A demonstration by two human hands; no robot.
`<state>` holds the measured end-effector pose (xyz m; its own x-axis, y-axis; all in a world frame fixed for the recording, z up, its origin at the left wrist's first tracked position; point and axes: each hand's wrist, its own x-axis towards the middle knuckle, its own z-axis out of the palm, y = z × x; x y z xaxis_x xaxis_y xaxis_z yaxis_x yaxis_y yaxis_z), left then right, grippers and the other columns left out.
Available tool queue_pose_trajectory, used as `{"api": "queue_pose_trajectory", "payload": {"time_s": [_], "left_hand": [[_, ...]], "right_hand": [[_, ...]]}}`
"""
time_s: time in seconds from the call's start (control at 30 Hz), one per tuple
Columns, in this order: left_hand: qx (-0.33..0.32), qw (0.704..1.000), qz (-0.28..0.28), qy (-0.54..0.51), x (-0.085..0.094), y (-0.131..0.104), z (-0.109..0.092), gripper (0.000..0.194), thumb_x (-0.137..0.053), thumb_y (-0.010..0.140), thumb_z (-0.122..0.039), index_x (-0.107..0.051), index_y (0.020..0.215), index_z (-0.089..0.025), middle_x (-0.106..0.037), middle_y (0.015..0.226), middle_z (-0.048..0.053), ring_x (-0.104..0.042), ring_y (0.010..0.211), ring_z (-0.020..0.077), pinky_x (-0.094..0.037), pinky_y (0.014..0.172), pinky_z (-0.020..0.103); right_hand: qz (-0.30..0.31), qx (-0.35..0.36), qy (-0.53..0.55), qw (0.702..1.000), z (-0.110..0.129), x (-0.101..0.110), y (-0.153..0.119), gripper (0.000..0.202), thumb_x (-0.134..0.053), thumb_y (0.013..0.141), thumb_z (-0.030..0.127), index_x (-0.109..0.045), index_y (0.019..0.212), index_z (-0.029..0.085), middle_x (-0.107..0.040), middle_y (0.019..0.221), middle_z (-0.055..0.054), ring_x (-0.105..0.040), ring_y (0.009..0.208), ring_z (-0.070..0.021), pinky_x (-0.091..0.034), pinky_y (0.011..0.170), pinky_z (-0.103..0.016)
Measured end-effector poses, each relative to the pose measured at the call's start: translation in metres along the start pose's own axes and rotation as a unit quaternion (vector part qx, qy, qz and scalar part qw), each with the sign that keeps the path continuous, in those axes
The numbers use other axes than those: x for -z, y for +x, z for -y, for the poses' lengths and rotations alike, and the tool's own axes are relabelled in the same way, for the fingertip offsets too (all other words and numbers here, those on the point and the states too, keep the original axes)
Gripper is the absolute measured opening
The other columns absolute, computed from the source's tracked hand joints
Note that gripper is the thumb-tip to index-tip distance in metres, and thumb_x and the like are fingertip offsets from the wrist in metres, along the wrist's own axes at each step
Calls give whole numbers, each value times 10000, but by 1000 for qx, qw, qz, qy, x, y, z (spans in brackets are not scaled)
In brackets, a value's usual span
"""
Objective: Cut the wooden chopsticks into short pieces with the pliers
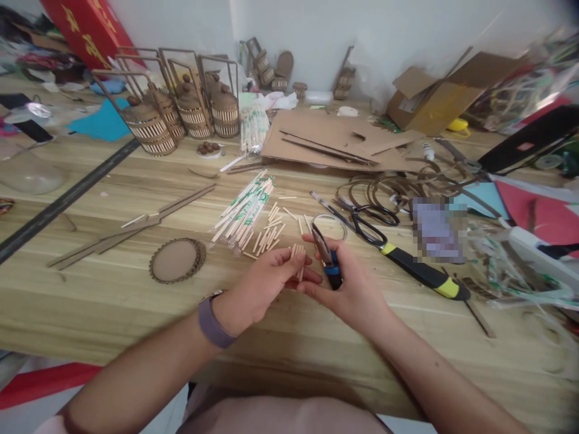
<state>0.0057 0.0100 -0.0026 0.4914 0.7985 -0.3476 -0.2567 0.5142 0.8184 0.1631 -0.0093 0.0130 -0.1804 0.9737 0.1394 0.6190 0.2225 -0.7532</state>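
Note:
Close together over the wooden table, my two hands work near the middle of the view. Several short wooden sticks [297, 252] are pinched upright in my left hand [271, 274], which has a purple band at the wrist. My right hand [355, 283] grips pliers [322, 246] with blue and black handles, jaws pointing up and away. Its fingertips reach close to my left fingers. Cut stick pieces [269, 236] lie just beyond, beside paper-wrapped chopsticks [246, 208]. To the left lies a round cardboard disc [174, 260] with a ridged rim.
Scissors [368, 226], a tool with a black and yellow handle [420, 271] and coiled brown strips [380, 190] lie right. Small lidded baskets with tall handles [194, 114] stand back left. Flat cardboard [312, 135] and an open carton [429, 105] are behind. Cardboard strips [136, 228] lie left.

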Motion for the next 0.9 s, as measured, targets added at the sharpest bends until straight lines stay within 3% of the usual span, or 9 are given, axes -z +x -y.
{"api": "queue_pose_trajectory", "payload": {"time_s": [0.23, 0.37, 0.53, 0.63, 0.8, 0.9], "left_hand": [[-16, 999, 32, 34, 2, 2, 4, 387, -645, 793, -528, -625, 828, -144, -644, 776, 21, -569, 706, 121, -413, 677, 244], [-19, 997, 17, 66, 2, 0, -1, 385, -620, 807, -532, -609, 820, -147, -651, 764, 21, -601, 736, 148, -438, 704, 269], [-85, 972, -62, 210, 10, -4, -14, 352, -524, 881, -506, -608, 838, -167, -714, 787, 38, -649, 763, 176, -452, 713, 281], [-143, 913, -121, 363, 15, -5, -22, 357, -452, 925, -475, -624, 828, -178, -727, 830, 42, -644, 777, 184, -431, 711, 281], [-193, 735, -218, 612, 17, -6, -27, 295, -401, 962, -357, -591, 814, -188, -706, 789, 44, -600, 685, 184, -355, 601, 272], [-204, 662, -223, 686, 20, -2, -22, 280, -384, 969, -318, -613, 896, -173, -684, 759, 68, -599, 686, 202, -386, 606, 288]], "right_hand": [[-6, -28, 16, 999, -1, -6, -3, 405, -687, 731, 274, -534, 1099, 206, -687, 985, -67, -644, 878, -228, -492, 752, -346], [-7, -20, 15, 1000, -2, 0, 0, 401, -662, 766, 372, -536, 1106, 200, -684, 999, -75, -641, 868, -226, -484, 749, -336], [-38, -78, -165, 982, -15, 18, 16, 240, -563, 829, 372, -580, 965, 175, -688, 839, -86, -630, 739, -236, -437, 644, -312], [16, -113, -252, 961, -22, 20, 20, 328, -580, 823, 343, -576, 1100, 168, -713, 862, -98, -646, 752, -259, -414, 617, -301], [101, -139, -295, 940, -19, 13, 18, 489, -579, 819, 265, -489, 1286, 150, -733, 991, -146, -674, 843, -292, -396, 626, -294], [106, -143, -308, 935, -17, 11, 19, 438, -534, 823, 197, -513, 1257, 140, -737, 970, -144, -675, 840, -273, -382, 616, -282]]}}
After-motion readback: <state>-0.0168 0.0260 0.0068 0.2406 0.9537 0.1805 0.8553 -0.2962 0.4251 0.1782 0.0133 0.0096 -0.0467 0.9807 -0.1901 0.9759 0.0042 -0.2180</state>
